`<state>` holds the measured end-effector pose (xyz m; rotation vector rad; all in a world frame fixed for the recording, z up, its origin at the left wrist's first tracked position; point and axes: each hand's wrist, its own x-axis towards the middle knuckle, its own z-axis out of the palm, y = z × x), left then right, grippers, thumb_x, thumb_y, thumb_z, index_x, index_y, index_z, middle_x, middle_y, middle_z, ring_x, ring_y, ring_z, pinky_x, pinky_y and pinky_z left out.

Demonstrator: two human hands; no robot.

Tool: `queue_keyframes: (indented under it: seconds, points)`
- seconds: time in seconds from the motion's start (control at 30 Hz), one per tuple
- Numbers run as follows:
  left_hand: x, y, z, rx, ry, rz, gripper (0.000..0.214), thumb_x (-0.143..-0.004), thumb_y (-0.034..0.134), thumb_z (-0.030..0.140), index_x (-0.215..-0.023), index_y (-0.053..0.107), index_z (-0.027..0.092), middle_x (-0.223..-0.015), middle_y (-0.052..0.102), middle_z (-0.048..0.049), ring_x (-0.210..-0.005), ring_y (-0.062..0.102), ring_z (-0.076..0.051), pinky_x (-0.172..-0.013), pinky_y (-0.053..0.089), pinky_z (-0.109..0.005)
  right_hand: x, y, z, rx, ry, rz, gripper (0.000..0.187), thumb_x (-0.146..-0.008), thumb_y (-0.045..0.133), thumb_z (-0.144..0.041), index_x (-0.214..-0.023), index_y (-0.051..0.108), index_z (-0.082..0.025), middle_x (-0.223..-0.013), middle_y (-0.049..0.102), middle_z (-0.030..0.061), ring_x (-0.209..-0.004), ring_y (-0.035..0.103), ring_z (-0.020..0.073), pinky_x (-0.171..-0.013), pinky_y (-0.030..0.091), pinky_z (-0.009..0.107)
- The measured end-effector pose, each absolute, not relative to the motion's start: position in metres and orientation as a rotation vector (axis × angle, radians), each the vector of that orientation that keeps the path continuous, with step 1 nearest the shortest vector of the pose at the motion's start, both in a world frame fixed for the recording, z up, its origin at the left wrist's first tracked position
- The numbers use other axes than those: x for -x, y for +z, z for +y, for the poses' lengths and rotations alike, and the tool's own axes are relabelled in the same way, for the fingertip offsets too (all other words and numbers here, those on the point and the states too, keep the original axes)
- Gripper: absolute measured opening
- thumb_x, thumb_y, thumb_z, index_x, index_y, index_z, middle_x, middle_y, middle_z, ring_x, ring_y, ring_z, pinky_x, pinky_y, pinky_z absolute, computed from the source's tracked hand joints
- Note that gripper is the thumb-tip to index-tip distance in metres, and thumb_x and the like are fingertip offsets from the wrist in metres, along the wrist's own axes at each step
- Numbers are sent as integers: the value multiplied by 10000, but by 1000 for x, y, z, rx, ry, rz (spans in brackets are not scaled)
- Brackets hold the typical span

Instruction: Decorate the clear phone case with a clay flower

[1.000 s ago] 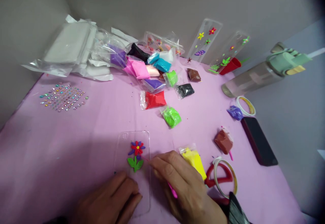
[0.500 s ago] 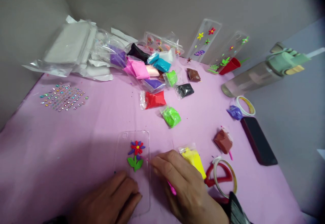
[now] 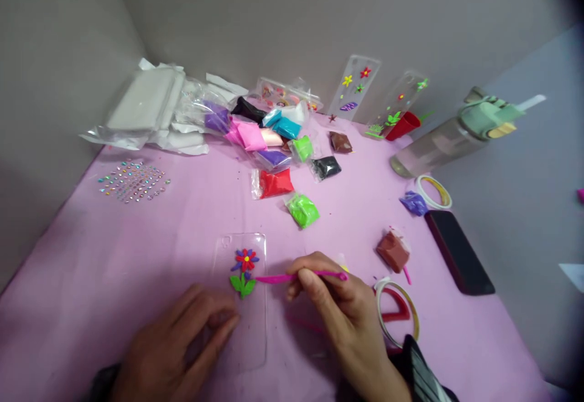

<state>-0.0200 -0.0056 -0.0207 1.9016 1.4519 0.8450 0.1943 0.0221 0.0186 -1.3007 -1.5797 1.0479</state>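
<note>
In my right hand I grip a pink clay modelling tool between thumb and fingers. Its thin tip points left, beside the stem of a clay flower with red and purple petals, a yellow centre and green leaves. The flower is on a clear phone case lying flat on the table. My left hand is over the case's lower left side, thumb and forefinger tips drawn together; what is between them, if anything, is too small to tell. Behind my right hand, a yellow clay packet is mostly hidden.
Clay packets, including green and red, lie ahead. Rhinestones are at left. Decorated cases lean on the wall. At right are a bottle, a dark phone, tape rolls and red-handled scissors.
My right hand has turned, bringing the pink tool up with its tip toward the flower, and now covers most of the yellow packet. My left hand has shifted slightly left. The view has tilted.
</note>
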Motion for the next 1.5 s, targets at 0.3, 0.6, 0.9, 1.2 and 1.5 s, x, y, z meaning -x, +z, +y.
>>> queue_keyframes:
  seconds: [0.3,0.6,0.9,1.2,1.5]
  points:
    - [13,-6,13,-2029,681,1471,215,-967,456,314,-991,665,267,-914,654,-5,-792,684,-134,-748,535,-229,-208,18,21,1338,854,-1667,186,-980,507,-206,-976,690,-178,-783,622,22,-703,595,123,-630,462,236]
    - [-1,-1,24,-2167,526,1528,280,-976,403,309,-999,672,234,-905,631,-24,-748,680,-161,-665,509,-279,-215,12,13,1267,480,-1944,278,-964,449,-86,-1177,611,-160,-935,625,80,-859,582,183,-723,496,311]
    - [4,-5,28,-1925,622,1485,222,-956,467,351,-915,652,235,-864,575,-9,-771,625,-158,-727,478,-292,-218,5,11,1417,291,-2215,371,-931,377,-13,-1215,560,-166,-1039,599,108,-902,561,201,-734,537,333]
    - [9,-5,32,-1649,739,1499,204,-899,559,408,-826,653,242,-742,539,25,-642,518,-146,-616,432,-262,-213,12,8,1334,549,-2110,306,-952,431,-55,-1188,584,-175,-1007,616,90,-880,577,195,-737,521,331]
    - [12,-9,34,-1589,698,1487,224,-885,560,441,-847,662,245,-813,584,3,-726,563,-173,-679,446,-294,-200,24,13,1213,1103,-1728,166,-965,548,-185,-1039,695,-205,-872,697,4,-801,633,110,-758,508,220]
